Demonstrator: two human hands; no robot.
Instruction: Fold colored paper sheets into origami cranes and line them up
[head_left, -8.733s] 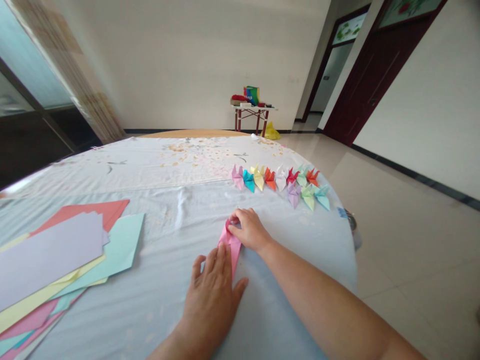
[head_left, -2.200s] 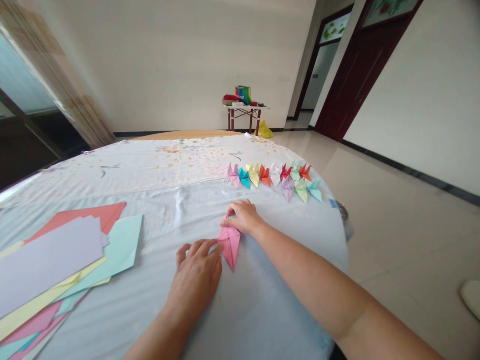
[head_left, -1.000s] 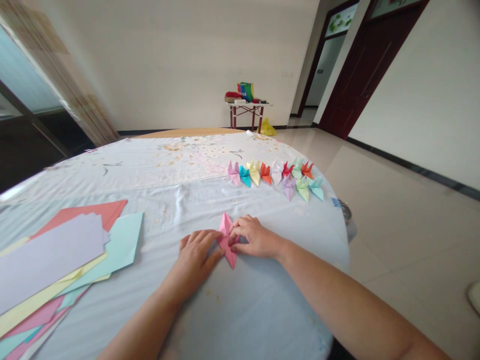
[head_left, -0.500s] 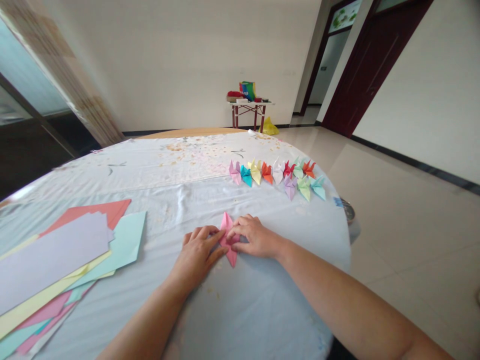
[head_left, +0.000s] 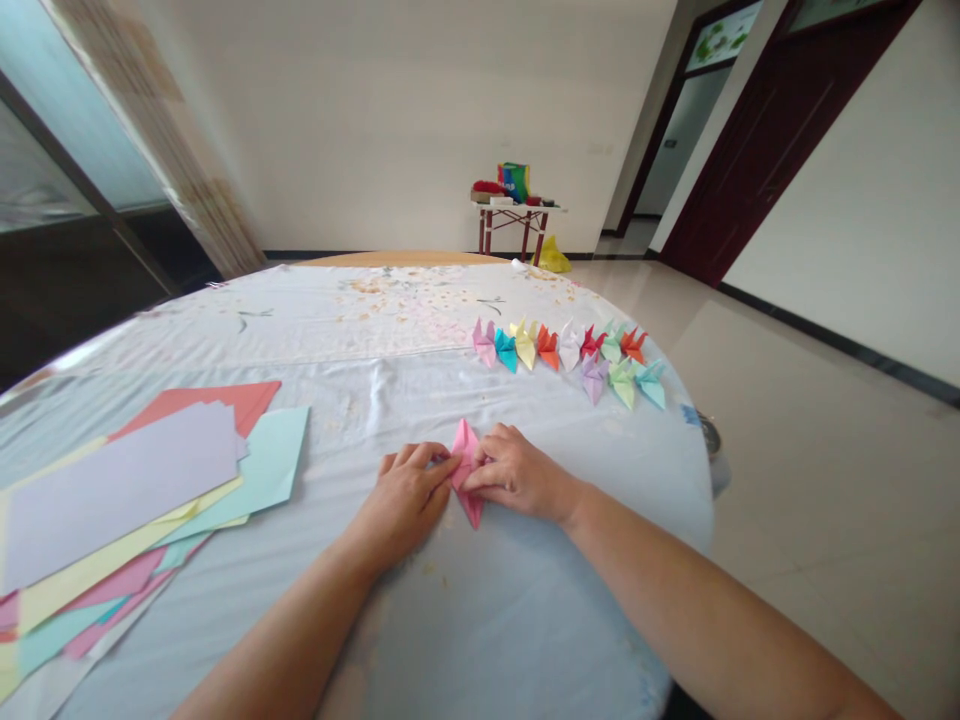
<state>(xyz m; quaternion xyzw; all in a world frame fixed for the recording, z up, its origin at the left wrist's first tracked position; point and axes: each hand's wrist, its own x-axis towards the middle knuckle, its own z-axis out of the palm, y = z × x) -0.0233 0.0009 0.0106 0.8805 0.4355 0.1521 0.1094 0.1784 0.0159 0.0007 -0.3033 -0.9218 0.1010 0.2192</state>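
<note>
A pink folded paper (head_left: 466,440), long and pointed at both ends, lies on the cloth in front of me. At its left edge, my left hand (head_left: 409,495) holds it down with thumb and index finger. My right hand (head_left: 525,475) has its fingers closed on the right side and pinches the middle of the paper, which they partly cover. Beyond my hands stand folded paper cranes (head_left: 547,349) in two rows, in several colours, with a lilac one (head_left: 594,380) in the nearer row.
Loose coloured paper sheets (head_left: 127,490) overlap in a pile at the left. A pale floral tablecloth (head_left: 315,320) covers the round table. Against the far wall is a small table (head_left: 517,208) with things on it, beside a yellow bag (head_left: 553,255).
My right fingers have closed in further on the pink paper, and its right side looks narrower. My left hand stays at its left edge. The view has shifted slightly left.
</note>
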